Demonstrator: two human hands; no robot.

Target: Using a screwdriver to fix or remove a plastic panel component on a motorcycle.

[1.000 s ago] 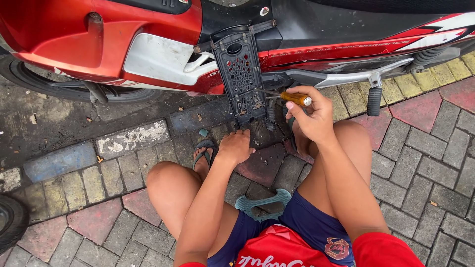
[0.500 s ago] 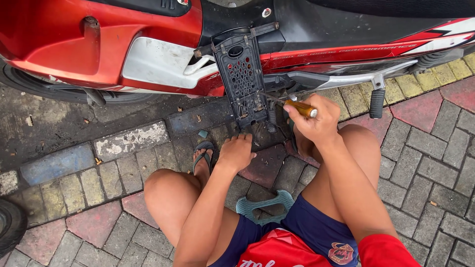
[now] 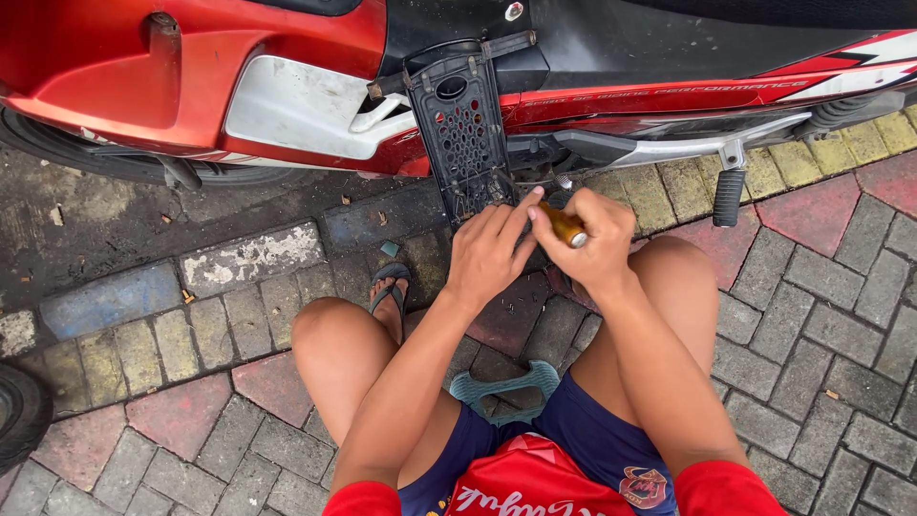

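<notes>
A red and black motorbike stands across the top of the head view. A black perforated plastic cover hangs down from its side. My right hand grips a screwdriver with an amber handle, its tip pointing toward the bike just right of the cover's lower edge. My left hand reaches up to the cover's bottom edge, fingers touching it, right beside the screwdriver. I sit low with both bare knees spread on the paving.
A black foot peg sticks down from a silver bracket at right. My foot in a sandal rests on the brick paving. A teal low stool is under me. A dark tyre shows at the left edge.
My left hand has risen from the ground near my foot up to the cover's bottom edge. The right hand with the screwdriver has stayed near the same spot.
</notes>
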